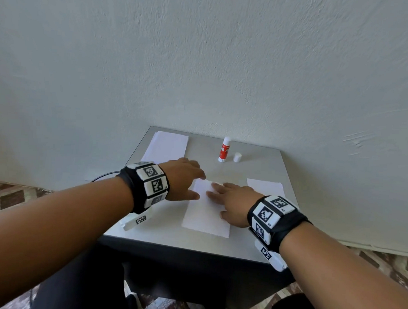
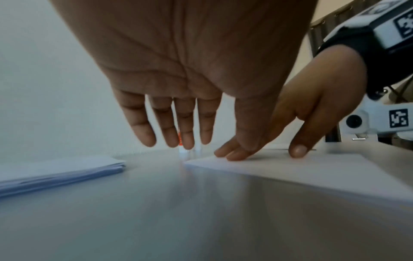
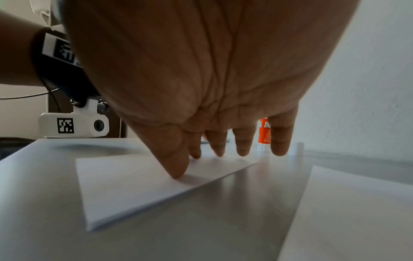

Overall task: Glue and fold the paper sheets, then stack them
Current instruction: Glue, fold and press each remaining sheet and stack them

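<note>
Here the folded sheet (image 1: 206, 215) lies in the middle of the grey table (image 1: 256, 170), its two layers showing at the near edge in the right wrist view. The right hand (image 1: 233, 202) presses down on it with straight fingers, the thumb (image 3: 176, 169) and fingertips flat on the paper. The left hand (image 1: 185, 180) hangs just above the table at the sheet's far left corner, fingers straight and spread, holding nothing; in the left wrist view its fingertips (image 2: 145, 136) are clear of the surface. A stack of folded sheets (image 1: 167, 145) sits at the far left corner of the table, well apart from the pressed sheet. Another white sheet (image 1: 266, 187) lies to the right, near the right hand. A glue stick (image 1: 224, 149) stands upright near the wall, uncapped, with its white cap (image 1: 237, 157) standing just beside it.
</note>
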